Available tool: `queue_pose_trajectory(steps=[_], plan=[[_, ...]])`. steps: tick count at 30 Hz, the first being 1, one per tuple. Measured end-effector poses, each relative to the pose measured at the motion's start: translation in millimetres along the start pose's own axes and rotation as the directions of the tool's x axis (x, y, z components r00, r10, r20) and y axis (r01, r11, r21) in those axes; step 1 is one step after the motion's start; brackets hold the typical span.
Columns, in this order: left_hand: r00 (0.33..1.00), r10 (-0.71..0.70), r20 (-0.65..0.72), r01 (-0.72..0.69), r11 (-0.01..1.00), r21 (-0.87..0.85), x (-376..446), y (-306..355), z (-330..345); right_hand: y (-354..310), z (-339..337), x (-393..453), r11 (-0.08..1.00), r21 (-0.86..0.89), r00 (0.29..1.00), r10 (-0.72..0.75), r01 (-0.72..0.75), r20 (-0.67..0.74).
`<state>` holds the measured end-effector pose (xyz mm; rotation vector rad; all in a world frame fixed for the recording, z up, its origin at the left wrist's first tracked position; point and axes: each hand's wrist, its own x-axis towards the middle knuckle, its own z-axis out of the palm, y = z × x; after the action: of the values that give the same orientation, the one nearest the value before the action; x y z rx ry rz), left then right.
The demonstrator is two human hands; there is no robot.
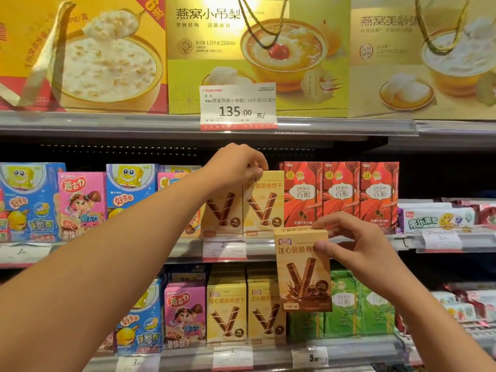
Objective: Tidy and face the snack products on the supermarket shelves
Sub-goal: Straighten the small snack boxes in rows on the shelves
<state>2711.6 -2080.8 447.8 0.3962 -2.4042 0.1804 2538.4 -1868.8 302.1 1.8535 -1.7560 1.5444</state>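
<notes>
Flat glossy cardboard wafer-roll box (302, 269), upright, in front of middle shelf (185, 251) | right hand (357, 245) pinches its top corner | left hand (239, 163), arm outstretched, fingers curled over shelved yellow box (264, 202) top edge

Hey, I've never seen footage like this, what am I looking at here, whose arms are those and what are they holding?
This is a single picture from a camera worn on a person's head, looking forward and down at supermarket shelves. There is no machine: the two bare arms are the wearer's own.

The left hand reaches up and grips the top of a pale yellow wafer-roll box standing on the middle shelf. The right hand holds a brown chocolate box of the same snack in front of the shelves, off any shelf.

Beside the yellow boxes stand red boxes; to the left, pink boxes and blue cartoon boxes. Big gift boxes fill the top shelf, with a price tag reading 135.00.
</notes>
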Motion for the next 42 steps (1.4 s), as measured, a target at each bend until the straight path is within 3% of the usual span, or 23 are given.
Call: queue_pose_trajectory(steps=[9,14,17,21,26,30,33,39,42], plan=[[0.999,0.032,-0.034,-0.025,0.981,0.192,-6.6,2.1,7.0,1.6,4.3,-6.9,0.999,0.028,0.999,0.043,-0.042,-0.01],[0.917,0.156,-0.366,-0.138,0.988,0.076,-79.9,11.8,18.3,13.6,19.8,-32.7,0.991,0.105,0.994,0.092,-0.086,-0.058],[0.886,0.15,-0.44,-0.163,0.987,0.008,-151.9,16.6,48.2,22.3,36.7,-56.5,0.983,0.143,0.991,0.127,-0.118,-0.053],[0.937,-0.004,-0.349,-0.025,0.997,-0.078,-248.2,14.9,110.7,33.7,65.1,-94.7,0.97,0.175,0.985,0.172,-0.168,-0.007],[0.972,-0.227,-0.067,0.224,0.974,-0.046,-341.5,-4.0,179.0,51.4,109.3,-147.5,0.957,0.144,0.962,0.229,-0.25,0.147],[0.889,-0.451,0.078,0.445,0.891,0.091,-387.6,-27.6,209.2,64.6,155.7,-179.1,0.975,-0.078,0.95,0.221,-0.209,0.22],[0.821,-0.553,0.145,0.534,0.832,0.147,-406.5,-44.9,226.7,71.8,191.0,-191.0,0.968,-0.113,0.933,0.247,-0.224,0.26],[0.739,-0.639,0.214,0.607,0.769,0.2,-423.7,-77.8,238.9,82.7,240.3,-191.4,0.966,-0.21,0.931,0.209,-0.15,0.3],[0.738,-0.639,0.217,0.611,0.77,0.187,-428.2,-87.6,239.1,86.6,256.4,-186.7,0.964,-0.237,0.93,0.196,-0.123,0.312]])
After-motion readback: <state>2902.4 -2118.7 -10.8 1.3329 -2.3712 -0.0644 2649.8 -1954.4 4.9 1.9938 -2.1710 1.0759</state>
